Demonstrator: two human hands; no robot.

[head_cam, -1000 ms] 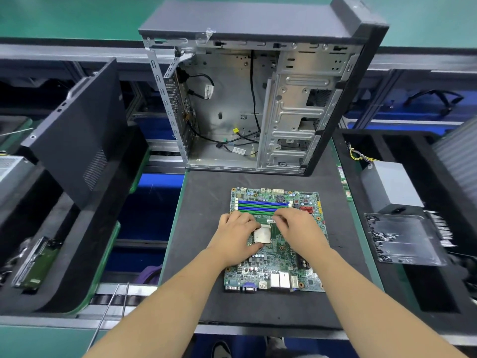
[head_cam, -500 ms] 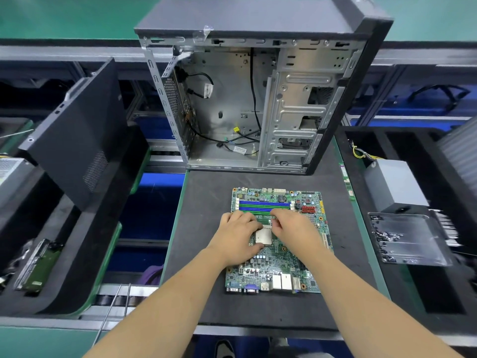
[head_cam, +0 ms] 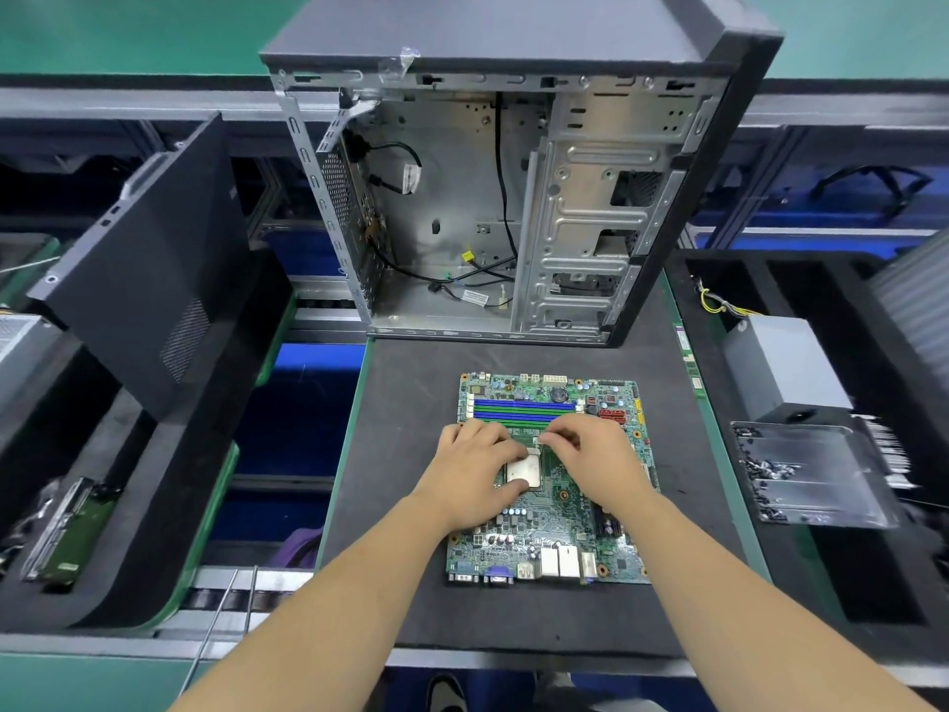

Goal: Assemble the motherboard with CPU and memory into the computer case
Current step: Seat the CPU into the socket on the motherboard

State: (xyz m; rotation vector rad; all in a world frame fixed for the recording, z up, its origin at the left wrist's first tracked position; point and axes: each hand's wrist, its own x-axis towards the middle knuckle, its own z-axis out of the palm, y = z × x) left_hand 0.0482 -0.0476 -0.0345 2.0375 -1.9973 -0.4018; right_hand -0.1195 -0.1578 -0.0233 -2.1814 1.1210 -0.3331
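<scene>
Legible text: none. White cable tags inside the computer case carry print too small to read.

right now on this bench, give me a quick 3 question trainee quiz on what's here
1. True or false: the motherboard is already inside the computer case.
2. Where does the CPU sit? A) between both hands B) in the case C) on the screw tray
3. Fill in: the memory slots are blue and ____.

Key: 1 false, it lies on the dark mat. 2 A, between left hand and right hand. 3 green.
</scene>
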